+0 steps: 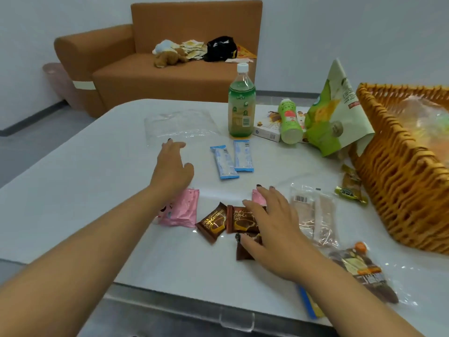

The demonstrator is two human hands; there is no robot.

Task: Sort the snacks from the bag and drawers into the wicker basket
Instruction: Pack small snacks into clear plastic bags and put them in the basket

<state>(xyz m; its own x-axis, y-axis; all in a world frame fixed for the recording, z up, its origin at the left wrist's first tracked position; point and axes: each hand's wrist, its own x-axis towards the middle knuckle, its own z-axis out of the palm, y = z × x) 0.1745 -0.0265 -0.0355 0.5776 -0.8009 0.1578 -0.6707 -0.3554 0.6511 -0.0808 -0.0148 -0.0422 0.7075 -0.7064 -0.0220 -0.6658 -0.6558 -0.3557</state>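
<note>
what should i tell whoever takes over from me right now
Left hand: open, held above the table, holding nothing.
Right hand: open, fingers spread over the brown tart packets.
Still on the table: pink packets, two blue sticks, clear wafer packs, two bottles, green pouch.
Wicker basket: at the right, something inside, too blurred to name.
Left: move the remaining snacks into the basket.

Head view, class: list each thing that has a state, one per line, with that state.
Tall bottle: upright, capped.
Small bottle: lying on its side.
Green pouch: leaning against wicker basket.
Left hand: open, above table.
Right hand: open, resting on brown tart packets.
</note>
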